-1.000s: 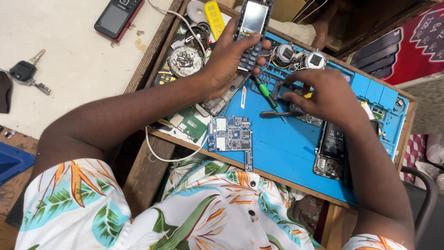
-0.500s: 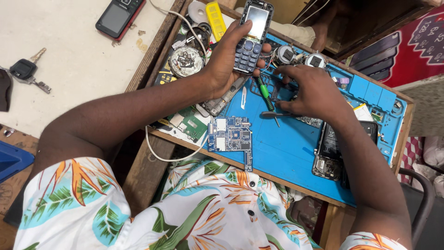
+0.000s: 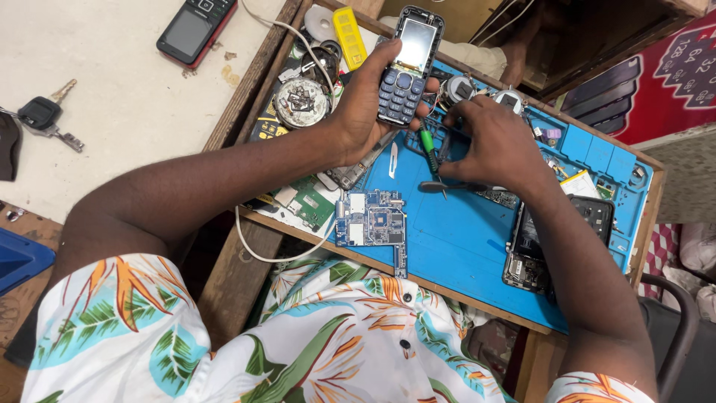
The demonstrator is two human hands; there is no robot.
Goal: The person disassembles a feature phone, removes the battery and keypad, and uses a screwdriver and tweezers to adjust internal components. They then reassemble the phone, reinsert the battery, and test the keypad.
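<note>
My left hand (image 3: 365,104) grips a dark blue keypad phone (image 3: 407,67) upright over the far edge of a blue work mat (image 3: 462,239). My right hand (image 3: 496,142) sits just right of it, fingers curled around a green-handled screwdriver (image 3: 427,145) and dark tweezers (image 3: 440,186), whose tips rest on the mat. A bare blue circuit board (image 3: 371,220) lies on the mat below my left hand. An opened smartphone (image 3: 537,246) lies partly under my right forearm.
A red-and-black phone (image 3: 195,28) and a car key (image 3: 45,119) lie on the pale table at left. A round metal part (image 3: 300,102), a yellow tool (image 3: 349,33), a green board (image 3: 313,201) and a white cable (image 3: 261,250) crowd the wooden tray's left side.
My right hand has shifted left and up toward the keypad phone, bringing the screwdriver with it. The left hand has kept the phone raised.
</note>
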